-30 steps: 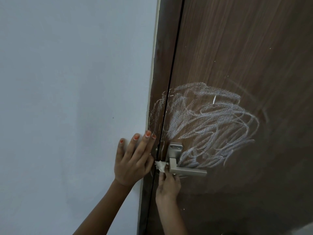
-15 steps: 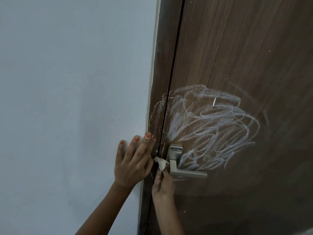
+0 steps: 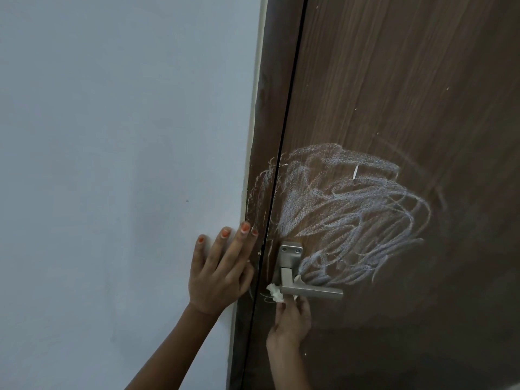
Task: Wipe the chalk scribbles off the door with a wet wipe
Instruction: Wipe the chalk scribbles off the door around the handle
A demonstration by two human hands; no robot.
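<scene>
Chalk scribbles (image 3: 346, 215) form one large white tangle at centre right of the frame, on the single brown door (image 3: 408, 80). They spill leftward across the dark gap onto the door frame (image 3: 264, 122). One metal lever handle (image 3: 312, 291) sits at the tangle's lower left. Two hands show. Low in the centre, the right hand (image 3: 291, 322) pinches one crumpled white wet wipe (image 3: 275, 294) in curled fingers, holding it against the door at the handle's inner end. Further left, the left hand (image 3: 216, 277) lies flat on the pale wall (image 3: 112, 136), fingers straight and spread, fingertips at the frame's edge.
</scene>
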